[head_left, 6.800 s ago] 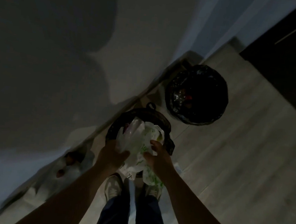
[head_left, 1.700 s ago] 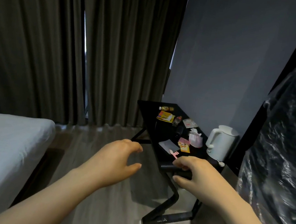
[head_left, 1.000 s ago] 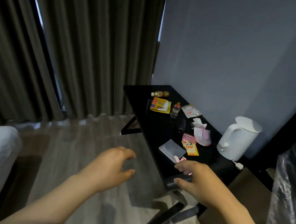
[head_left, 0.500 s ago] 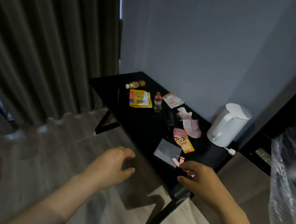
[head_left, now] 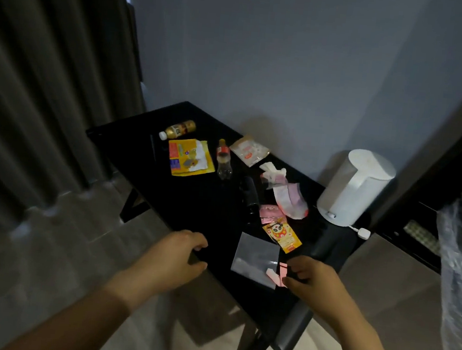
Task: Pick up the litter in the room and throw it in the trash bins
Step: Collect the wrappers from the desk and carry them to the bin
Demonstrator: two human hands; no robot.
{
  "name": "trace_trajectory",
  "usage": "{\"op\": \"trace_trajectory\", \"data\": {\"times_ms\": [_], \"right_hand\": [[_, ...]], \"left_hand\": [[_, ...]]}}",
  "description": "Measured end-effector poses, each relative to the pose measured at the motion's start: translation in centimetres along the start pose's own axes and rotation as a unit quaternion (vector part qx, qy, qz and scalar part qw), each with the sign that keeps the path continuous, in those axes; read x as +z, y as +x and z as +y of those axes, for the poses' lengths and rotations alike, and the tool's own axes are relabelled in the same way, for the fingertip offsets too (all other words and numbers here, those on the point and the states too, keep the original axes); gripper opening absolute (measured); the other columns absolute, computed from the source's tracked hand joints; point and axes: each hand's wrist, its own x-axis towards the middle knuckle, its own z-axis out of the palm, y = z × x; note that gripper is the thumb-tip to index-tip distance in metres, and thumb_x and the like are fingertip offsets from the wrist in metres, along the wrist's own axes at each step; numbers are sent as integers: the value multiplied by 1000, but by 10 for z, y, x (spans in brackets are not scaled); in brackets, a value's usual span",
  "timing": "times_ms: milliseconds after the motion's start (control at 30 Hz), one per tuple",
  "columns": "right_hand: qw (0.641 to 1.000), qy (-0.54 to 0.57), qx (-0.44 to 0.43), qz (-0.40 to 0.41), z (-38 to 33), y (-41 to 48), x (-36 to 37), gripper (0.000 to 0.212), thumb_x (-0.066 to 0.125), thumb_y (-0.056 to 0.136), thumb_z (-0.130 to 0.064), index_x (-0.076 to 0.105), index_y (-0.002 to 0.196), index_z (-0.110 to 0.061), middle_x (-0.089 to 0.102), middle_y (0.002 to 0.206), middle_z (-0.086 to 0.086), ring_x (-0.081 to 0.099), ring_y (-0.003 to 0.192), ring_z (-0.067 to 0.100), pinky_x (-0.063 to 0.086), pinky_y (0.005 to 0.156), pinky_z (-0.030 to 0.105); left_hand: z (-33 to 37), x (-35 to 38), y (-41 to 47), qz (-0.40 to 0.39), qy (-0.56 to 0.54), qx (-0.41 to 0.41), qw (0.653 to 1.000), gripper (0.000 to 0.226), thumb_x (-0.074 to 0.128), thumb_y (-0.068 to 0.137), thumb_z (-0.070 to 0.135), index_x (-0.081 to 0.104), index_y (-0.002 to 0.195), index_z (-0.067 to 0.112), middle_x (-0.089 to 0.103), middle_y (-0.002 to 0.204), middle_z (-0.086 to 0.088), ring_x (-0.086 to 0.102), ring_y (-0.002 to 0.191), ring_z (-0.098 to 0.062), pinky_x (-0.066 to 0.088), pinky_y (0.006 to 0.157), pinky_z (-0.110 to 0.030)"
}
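Observation:
Litter lies on a black table (head_left: pixel 203 211): a brown bottle (head_left: pixel 177 129) on its side, a yellow packet (head_left: pixel 189 158), a small cola bottle (head_left: pixel 223 160), a pale wrapper (head_left: pixel 249 150), a pink-and-white wrapper (head_left: pixel 289 198), a small pink wrapper (head_left: pixel 270 213), a panda sachet (head_left: pixel 282 234), a silver pouch (head_left: pixel 255 257) and pink scraps (head_left: pixel 278 275). My left hand (head_left: pixel 172 259) hovers open at the table's near edge. My right hand (head_left: pixel 312 281) is open, its fingertips just beside the pink scraps. No trash bin is in view.
A white kettle (head_left: pixel 350 187) stands at the table's back right by the grey wall. A dark remote-like object (head_left: pixel 249 195) lies mid-table. Dark curtains (head_left: pixel 44 78) hang on the left. Clear plastic sheeting (head_left: pixel 460 270) bulges at the right edge. Wooden floor lies below.
My view has swung from the bins to the table and drawn closer. Both hands have come forward over its near edge, the right one nearing the pink scraps.

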Motion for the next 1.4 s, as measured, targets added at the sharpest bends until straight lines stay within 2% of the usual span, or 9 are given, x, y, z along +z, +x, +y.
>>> {"op": "trace_trajectory", "data": {"times_ms": [233,500,633,800,967,1133,1200,1267,1400], "right_hand": [[997,14,78,-11,17,46,5,32,71,81,-32,65,110,-18,70,102,0,65,90,15,55,81,34],[984,33,173,-30,27,69,30,35,66,85,-40,65,113,-21,66,114,-3,62,97,12,54,85,30],[964,55,260,-6,24,76,47,50,71,83,-31,54,130,-23,61,128,-4,59,110,12,50,91,23],[923,85,373,42,14,87,75,67,72,80,-39,44,138,-20,48,139,6,58,112,19,46,92,27],[879,127,450,90,15,106,111,97,78,69,-50,28,147,-19,33,146,14,48,124,30,43,100,36],[852,127,502,76,32,136,145,130,75,53,-73,1,151,-30,9,156,12,13,142,43,28,111,50],[850,111,511,68,40,146,155,139,71,46,-80,-8,150,-33,3,157,10,9,141,45,29,110,51],[854,92,509,58,45,154,165,143,67,40,-86,-13,148,-36,0,156,6,7,140,45,33,108,57],[859,51,505,60,45,163,182,141,67,43,-84,-20,144,-37,-8,156,7,-3,140,48,24,107,66]], "left_hand": [[-17,16,78,-52,-10,19,998,38,67,83,34,60,119,22,60,111,4,58,101,-9,49,86,-24],[-41,39,151,-150,2,56,987,39,67,82,38,59,119,26,60,112,7,57,99,-6,48,84,-20],[-56,45,187,-200,-3,82,976,40,67,83,35,58,120,24,59,114,5,57,101,-8,49,88,-22],[-76,45,231,-254,5,139,957,40,66,84,35,57,121,23,59,116,4,58,103,-9,50,90,-25],[-87,52,258,-312,12,170,935,39,66,84,33,57,121,21,59,116,4,57,102,-9,50,91,-26],[-96,61,274,-334,22,168,927,35,65,85,32,58,118,23,58,114,5,57,102,-8,49,89,-23],[-100,63,279,-343,29,156,926,37,64,86,33,56,121,24,57,116,7,55,104,-6,49,90,-22],[-104,63,284,-352,32,140,925,38,64,87,33,55,123,23,56,118,7,55,106,-6,49,92,-23],[-107,67,292,-371,27,116,921,39,63,88,30,54,125,21,55,119,5,54,108,-8,49,95,-26]]}}
